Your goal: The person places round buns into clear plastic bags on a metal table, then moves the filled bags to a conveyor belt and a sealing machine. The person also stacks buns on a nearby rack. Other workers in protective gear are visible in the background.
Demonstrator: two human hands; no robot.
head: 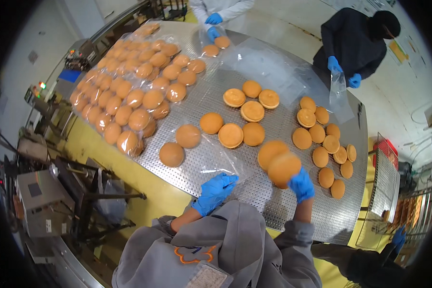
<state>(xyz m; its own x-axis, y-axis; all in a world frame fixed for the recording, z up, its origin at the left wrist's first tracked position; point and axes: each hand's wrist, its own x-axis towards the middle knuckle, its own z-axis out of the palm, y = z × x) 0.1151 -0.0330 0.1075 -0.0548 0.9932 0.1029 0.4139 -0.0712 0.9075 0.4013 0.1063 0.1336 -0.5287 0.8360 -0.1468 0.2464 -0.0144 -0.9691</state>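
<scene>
My left hand (217,193), in a blue glove, pinches the mouth of a clear plastic bag (216,158) that lies flat on the perforated metal table (273,208). At the bag's far end are two round brown buns (171,154), seemingly inside it. My right hand (301,185), also gloved in blue, grips the edge of a bun (284,168) blurred by motion. Another bun (272,153) is just beyond that one, partly hidden by it; whether I hold this one too is unclear. Several loose buns (252,111) sit ahead of my hands, some showing a pale rim.
Bagged buns (122,97) are piled along the table's left side. More loose buns (320,157) lie on the right, and flat clear bags (262,68) at the back. Two gloved co-workers (352,46) stand across the table. A wire rack (378,190) is at right.
</scene>
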